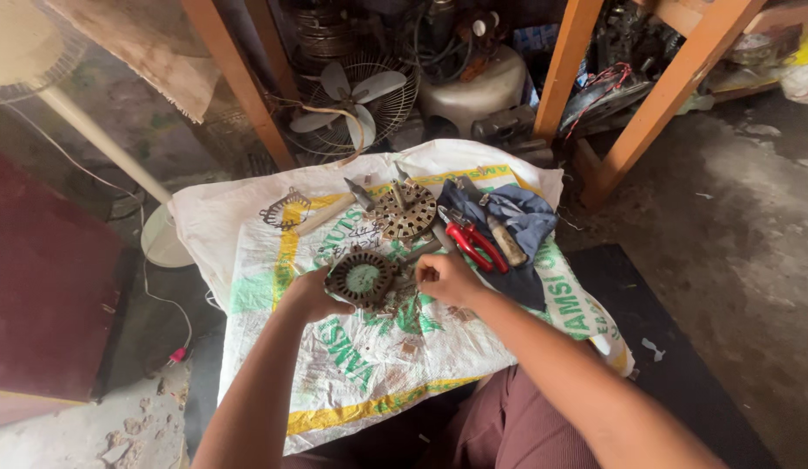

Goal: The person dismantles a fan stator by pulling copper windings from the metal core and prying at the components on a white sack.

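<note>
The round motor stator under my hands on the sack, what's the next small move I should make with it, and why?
Probably keep the left hand braced on the stator and pull the strand pinched in the right hand outward. The left hand already steadies its rim, and the right fingertips sit closed at its right edge; what they pinch is too small to tell. The red pliers lie close if needed.

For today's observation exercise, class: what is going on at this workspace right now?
A person sits on the floor over a white woven sack. Their left hand steadies a round motor winding ring, while the right hand pinches something thin at its edge; what it is cannot be told. Beyond lie a perforated metal disc, red-handled pliers and a blue cloth.
</note>
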